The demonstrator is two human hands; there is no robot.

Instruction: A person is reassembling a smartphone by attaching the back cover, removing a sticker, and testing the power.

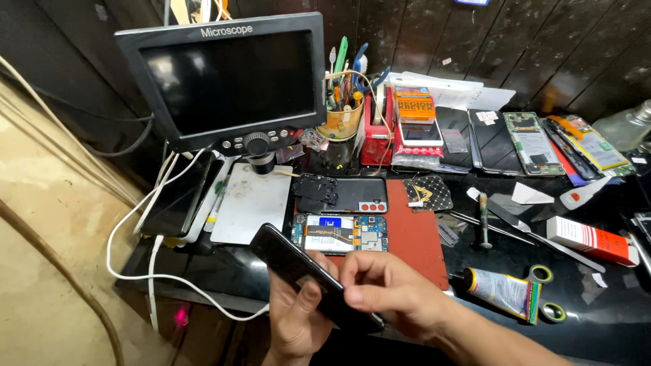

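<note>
Both hands gripping a black phone (312, 278).
Left hand (295, 315) is cradling it underneath; right hand (386, 291) is pinching its edge above the opened phone (339, 234).

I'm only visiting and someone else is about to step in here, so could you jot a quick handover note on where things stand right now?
Left hand: holds the black phone from below, tilted, above the bench edge.
Right hand: fingers rest on the phone's upper face.
On the red mat: an opened phone with bare circuit board, and its black back cover beyond.
Done: that phone is opened, cover off.
Left: the held phone looks closed. Tweezers and glue tube lie to the right.
</note>
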